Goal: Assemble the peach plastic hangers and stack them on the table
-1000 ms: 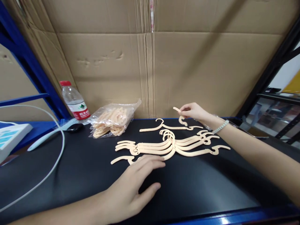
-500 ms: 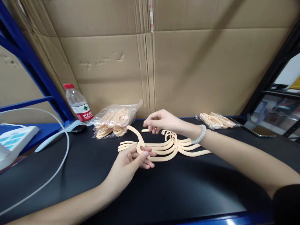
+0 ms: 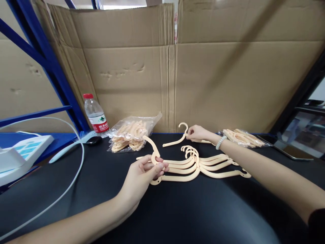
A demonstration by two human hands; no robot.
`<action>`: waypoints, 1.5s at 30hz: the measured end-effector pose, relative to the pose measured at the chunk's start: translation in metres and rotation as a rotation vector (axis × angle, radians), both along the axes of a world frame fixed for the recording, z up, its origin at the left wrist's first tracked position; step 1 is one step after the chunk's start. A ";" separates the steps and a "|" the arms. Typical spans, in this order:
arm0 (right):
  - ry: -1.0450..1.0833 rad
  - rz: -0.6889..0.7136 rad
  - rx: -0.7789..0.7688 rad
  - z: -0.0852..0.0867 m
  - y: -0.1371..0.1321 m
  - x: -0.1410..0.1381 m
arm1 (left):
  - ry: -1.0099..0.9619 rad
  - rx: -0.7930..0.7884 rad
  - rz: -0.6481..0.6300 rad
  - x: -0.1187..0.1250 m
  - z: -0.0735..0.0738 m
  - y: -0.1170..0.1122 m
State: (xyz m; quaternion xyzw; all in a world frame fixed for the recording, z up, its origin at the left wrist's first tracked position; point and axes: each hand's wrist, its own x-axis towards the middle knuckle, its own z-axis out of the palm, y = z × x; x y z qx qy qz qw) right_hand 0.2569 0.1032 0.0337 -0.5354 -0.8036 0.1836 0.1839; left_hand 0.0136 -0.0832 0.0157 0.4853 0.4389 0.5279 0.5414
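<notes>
My left hand (image 3: 137, 179) is closed on a curved cream plastic hanger arm (image 3: 151, 145), pinched at its looped end between thumb and fingers. Farther back, my right hand (image 3: 198, 133) pinches another cream hanger (image 3: 175, 143) at the neck below its hook; one of its arms reaches left, and the other is partly hidden by the hand. Between my hands and just below them, several cream hangers (image 3: 186, 178) lie overlapping on the black tabletop (image 3: 177, 213), hooks bunched toward the back. My left fingers cover part of their left ends.
Clear bags of cream hanger parts lie at back left (image 3: 132, 132) and back right (image 3: 245, 138). A red-capped water bottle (image 3: 96, 117) and a black mouse (image 3: 93, 140) stand left of them. A white cable (image 3: 82, 159) loops at left. Cardboard (image 3: 127, 81) walls the back.
My right hand has moved right and now grips a hanger at its neck, with the hook showing. My left hand keeps its hold on the hanger arm. The camera view has tilted up slightly.
</notes>
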 end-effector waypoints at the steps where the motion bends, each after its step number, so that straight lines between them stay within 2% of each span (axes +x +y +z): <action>1: 0.045 0.006 0.023 0.007 -0.003 0.002 | -0.003 0.016 0.008 0.000 0.000 0.000; 6: 0.246 0.061 0.151 0.048 -0.039 0.023 | -0.012 0.062 0.007 -0.001 0.001 -0.003; 9: 0.391 0.177 0.136 0.059 -0.077 0.037 | -0.031 0.050 -0.015 0.000 0.001 -0.004; 11: 0.425 0.224 0.142 0.057 -0.103 0.044 | -0.050 0.033 -0.024 0.001 0.001 -0.004; 14: 0.374 0.232 0.235 0.045 -0.136 0.050 | -0.105 0.017 -0.044 0.004 0.003 -0.004; 18: 0.436 0.201 0.374 0.022 -0.161 0.051 | -0.137 0.015 -0.097 0.007 0.003 -0.004; 21: 0.421 0.209 0.463 0.013 -0.169 0.048 | -0.155 0.001 -0.176 0.008 0.003 -0.006; 25: 0.381 0.213 0.648 0.010 -0.175 0.045 | -0.228 0.019 -0.289 0.007 0.007 -0.008; 30: 0.377 0.159 0.705 0.008 -0.179 0.044 | -0.240 0.001 -0.402 0.007 0.010 -0.009; 38: 0.391 0.196 0.695 0.001 -0.182 0.045 | -0.284 -0.018 -0.393 0.007 0.008 -0.010; 45: 0.430 0.204 0.685 -0.004 -0.184 0.044 | -0.272 -0.031 -0.310 0.005 0.006 -0.007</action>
